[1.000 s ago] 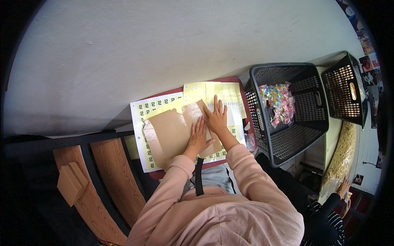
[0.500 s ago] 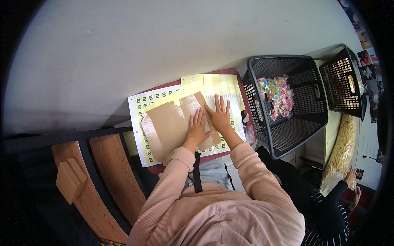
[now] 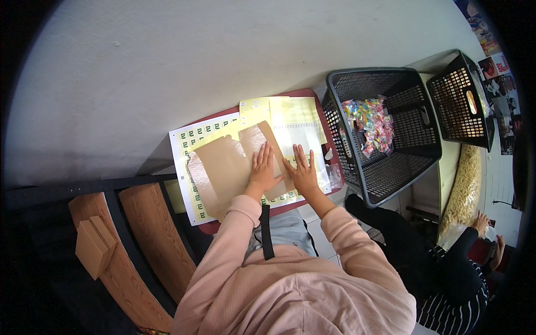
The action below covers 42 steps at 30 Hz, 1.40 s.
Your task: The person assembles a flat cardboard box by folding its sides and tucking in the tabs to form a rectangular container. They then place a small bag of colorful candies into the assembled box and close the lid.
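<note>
The flattened brown cardboard (image 3: 220,167) lies on a printed sheet (image 3: 181,153) on the red table (image 3: 304,94). The left hand (image 3: 262,169) rests flat on it, gripping nothing, seemingly to stop sliding; the right hand (image 3: 303,174), fingers apart, apparently steadies its right edge. Farther right, a black basket (image 3: 402,181) contains colourful packets (image 3: 371,125).

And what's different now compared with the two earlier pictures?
The right hand has moved toward the person along the right edge of the cardboard; neither hand picked up or let go of anything. The left hand stays flat on the cardboard, and the colourful packets remain in the black basket.
</note>
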Available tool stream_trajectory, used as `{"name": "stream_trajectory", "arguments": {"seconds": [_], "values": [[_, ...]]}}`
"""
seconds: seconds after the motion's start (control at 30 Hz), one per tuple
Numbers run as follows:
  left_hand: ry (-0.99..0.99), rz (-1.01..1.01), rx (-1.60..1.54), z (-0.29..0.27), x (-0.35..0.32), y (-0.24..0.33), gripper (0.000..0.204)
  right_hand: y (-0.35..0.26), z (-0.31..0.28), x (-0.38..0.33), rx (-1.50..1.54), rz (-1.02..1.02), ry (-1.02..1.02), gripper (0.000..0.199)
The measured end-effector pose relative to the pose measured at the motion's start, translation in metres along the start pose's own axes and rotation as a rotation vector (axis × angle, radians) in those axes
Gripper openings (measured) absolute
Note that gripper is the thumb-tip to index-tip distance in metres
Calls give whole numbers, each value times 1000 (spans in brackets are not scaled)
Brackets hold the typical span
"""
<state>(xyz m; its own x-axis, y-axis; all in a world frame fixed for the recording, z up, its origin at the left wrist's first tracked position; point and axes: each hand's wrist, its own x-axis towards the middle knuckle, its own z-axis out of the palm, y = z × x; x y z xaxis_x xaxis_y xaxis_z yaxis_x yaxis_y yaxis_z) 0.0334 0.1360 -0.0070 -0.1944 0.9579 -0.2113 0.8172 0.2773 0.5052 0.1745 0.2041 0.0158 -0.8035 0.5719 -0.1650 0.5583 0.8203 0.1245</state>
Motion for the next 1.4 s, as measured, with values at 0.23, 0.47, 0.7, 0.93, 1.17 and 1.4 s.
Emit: {"name": "stream_trajectory", "arguments": {"seconds": [0.23,0.47,0.7,0.93,1.17,1.4], "values": [[-30,-16,4,-2,-1,2,102,-4,-15,-19,-146,-74,-121,46],[-24,-10,28,-1,-1,1,101,-11,-3,-38,-175,-73,-55,46],[48,27,-72,-9,-1,2,89,-11,2,-43,-5,2,-43,41],[740,-130,-360,-40,-55,-78,62,-17,-25,-19,563,314,-7,40],[897,-518,-325,-36,-135,-95,61,-8,-6,-16,743,338,145,27],[884,-216,-560,-125,-104,-22,72,10,-129,-22,1107,108,573,17]]}}
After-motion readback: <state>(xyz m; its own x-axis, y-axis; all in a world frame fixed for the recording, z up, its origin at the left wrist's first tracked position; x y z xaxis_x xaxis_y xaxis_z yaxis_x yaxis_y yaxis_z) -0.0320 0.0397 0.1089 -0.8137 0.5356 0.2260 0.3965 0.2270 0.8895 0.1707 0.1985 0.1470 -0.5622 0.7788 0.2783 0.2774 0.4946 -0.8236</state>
